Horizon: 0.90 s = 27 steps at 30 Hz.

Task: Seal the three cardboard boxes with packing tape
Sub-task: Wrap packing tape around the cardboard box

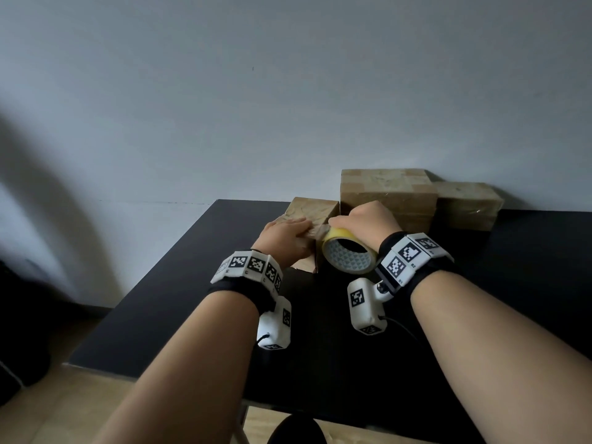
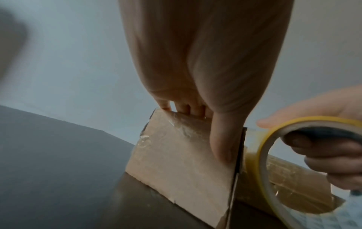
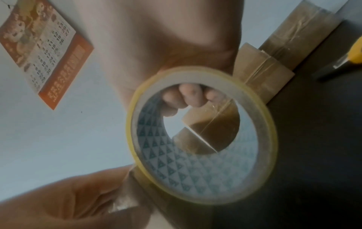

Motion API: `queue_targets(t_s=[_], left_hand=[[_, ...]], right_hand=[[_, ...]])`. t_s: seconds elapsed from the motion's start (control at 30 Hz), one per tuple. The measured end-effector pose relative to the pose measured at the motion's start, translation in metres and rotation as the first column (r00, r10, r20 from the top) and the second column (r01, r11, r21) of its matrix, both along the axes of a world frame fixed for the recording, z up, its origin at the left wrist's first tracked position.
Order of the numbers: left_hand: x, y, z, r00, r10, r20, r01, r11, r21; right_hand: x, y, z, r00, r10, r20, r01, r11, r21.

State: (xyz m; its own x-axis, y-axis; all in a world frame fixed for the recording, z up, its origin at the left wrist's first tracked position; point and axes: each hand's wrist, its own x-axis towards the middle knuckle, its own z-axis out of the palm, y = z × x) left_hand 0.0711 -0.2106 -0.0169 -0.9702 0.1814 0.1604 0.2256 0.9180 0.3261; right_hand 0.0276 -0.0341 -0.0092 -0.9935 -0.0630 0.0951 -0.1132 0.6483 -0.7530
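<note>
The right hand [image 1: 368, 219] grips the packing tape roll [image 1: 349, 254] just right of the small cardboard box [image 1: 309, 213], where the left hand [image 1: 285, 233], fingers flat, presses the tape's free end.

The left hand [image 2: 205, 65] presses a small cardboard box [image 2: 182, 161] at centre, thumb down its side; at four o'clock, the right hand [image 2: 331, 155] grips the tape roll [image 2: 262, 156].
</note>
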Motion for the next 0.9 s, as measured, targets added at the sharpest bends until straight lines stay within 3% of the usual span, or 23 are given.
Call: queue_targets(t_s=[0.13,0.37,0.47,0.6,0.7,0.8,0.9], left_hand=[[0.002,0.003,0.0,0.992,-0.032,0.122,-0.002,0.961,0.275],[0.0,-0.004,0.009,0.949,-0.136,0.283,-0.028,0.86,0.509],[-0.008,-0.011,-0.002,0.938,-0.184,0.293,-0.06,0.749,0.66],[-0.006,-0.013,0.003,0.93,-0.221,0.293,-0.112,0.591,0.799],[-0.008,-0.013,0.002,0.949,-0.141,0.282,-0.167,0.533,0.829],[-0.005,-0.01,0.002,0.968,-0.056,0.245,-0.176,0.546,0.819],[-0.001,-0.006,0.001,0.985,0.035,0.171,-0.154,0.639,0.754]], right_hand=[[0.005,0.006,0.013,0.997,0.058,-0.054,-0.061,0.997,-0.053],[0.022,0.014,0.049,0.992,0.088,-0.093,-0.098,0.988,-0.117],[0.027,0.014,0.06,0.991,0.11,-0.075,-0.127,0.95,-0.285],[0.027,0.01,0.055,0.989,0.127,-0.075,-0.145,0.923,-0.357],[0.024,0.008,0.05,0.99,0.112,-0.088,-0.139,0.9,-0.412],[0.021,0.006,0.049,0.993,0.09,-0.077,-0.115,0.89,-0.441],[0.02,0.005,0.048,0.993,0.09,-0.073,-0.113,0.894,-0.434]])
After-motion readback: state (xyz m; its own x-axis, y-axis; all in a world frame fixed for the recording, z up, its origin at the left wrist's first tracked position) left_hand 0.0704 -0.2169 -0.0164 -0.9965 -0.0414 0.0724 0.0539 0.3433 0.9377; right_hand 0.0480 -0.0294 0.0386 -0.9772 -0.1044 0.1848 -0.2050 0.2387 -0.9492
